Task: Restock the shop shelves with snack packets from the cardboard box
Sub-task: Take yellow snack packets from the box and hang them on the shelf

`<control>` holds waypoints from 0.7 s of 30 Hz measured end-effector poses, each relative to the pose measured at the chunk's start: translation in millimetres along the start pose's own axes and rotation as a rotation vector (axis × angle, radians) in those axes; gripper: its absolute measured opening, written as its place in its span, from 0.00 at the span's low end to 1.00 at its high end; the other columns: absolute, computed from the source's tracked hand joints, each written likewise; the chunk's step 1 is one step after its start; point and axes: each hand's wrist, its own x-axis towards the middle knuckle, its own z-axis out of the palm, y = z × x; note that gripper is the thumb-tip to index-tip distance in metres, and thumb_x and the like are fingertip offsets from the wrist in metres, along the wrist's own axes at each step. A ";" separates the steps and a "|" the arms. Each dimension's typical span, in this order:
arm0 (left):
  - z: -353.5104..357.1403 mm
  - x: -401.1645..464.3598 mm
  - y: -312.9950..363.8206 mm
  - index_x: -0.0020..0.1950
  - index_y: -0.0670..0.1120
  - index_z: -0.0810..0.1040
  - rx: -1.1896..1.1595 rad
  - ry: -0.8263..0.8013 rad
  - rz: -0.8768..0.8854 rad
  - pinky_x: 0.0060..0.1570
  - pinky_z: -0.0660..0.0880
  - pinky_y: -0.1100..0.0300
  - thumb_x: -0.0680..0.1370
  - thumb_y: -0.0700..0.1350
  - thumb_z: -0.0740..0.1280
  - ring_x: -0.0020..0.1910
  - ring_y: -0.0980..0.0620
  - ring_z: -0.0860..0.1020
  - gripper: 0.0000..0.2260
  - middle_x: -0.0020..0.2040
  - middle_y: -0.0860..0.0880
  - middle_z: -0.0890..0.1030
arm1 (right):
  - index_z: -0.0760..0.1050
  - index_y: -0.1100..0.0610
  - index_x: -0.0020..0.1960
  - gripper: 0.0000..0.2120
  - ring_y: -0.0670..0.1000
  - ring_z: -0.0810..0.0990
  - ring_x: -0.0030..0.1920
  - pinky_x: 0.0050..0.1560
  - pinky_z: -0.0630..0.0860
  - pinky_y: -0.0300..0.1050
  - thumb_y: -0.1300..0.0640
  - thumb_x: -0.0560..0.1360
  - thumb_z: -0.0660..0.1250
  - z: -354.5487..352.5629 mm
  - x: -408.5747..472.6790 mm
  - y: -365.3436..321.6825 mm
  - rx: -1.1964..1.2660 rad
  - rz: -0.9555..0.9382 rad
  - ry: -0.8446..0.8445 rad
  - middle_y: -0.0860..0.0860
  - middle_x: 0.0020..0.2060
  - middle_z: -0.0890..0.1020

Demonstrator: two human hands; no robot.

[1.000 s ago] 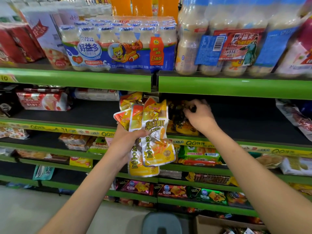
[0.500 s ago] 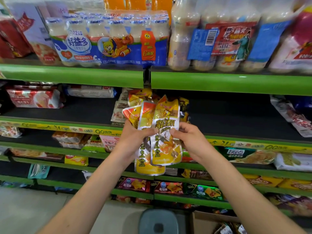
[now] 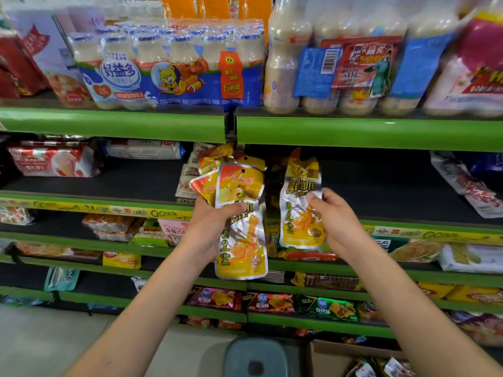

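My left hand [image 3: 211,224] grips a small fan of yellow and silver snack packets [image 3: 241,240], held upright in front of the second green shelf [image 3: 95,206]. My right hand [image 3: 333,221] pinches one single yellow snack packet [image 3: 300,210] of the same kind, held apart to the right of the bunch. More such packets [image 3: 215,157] lie on the dark shelf behind my hands. The cardboard box [image 3: 351,359] sits open on the floor at the bottom right, with several packets inside.
Packs of white drink bottles [image 3: 174,63] fill the top shelf. Wafer packs [image 3: 54,161] lie at the left of the second shelf. Lower shelves hold assorted snack bags [image 3: 326,308]. A grey stool [image 3: 255,357] stands on the floor beside the box.
My right hand came back from the shelf to the bunch, took the front packet and pulled it away to the right. My left hand kept holding the remaining packets.
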 end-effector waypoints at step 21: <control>-15.1 6.1 2.6 0.61 0.53 0.75 0.032 0.021 0.025 0.46 0.81 0.47 0.68 0.40 0.79 0.48 0.48 0.86 0.25 0.50 0.51 0.87 | 0.79 0.40 0.50 0.14 0.50 0.86 0.47 0.48 0.83 0.55 0.59 0.72 0.74 -35.4 6.1 -6.4 -0.241 -0.184 0.047 0.47 0.47 0.87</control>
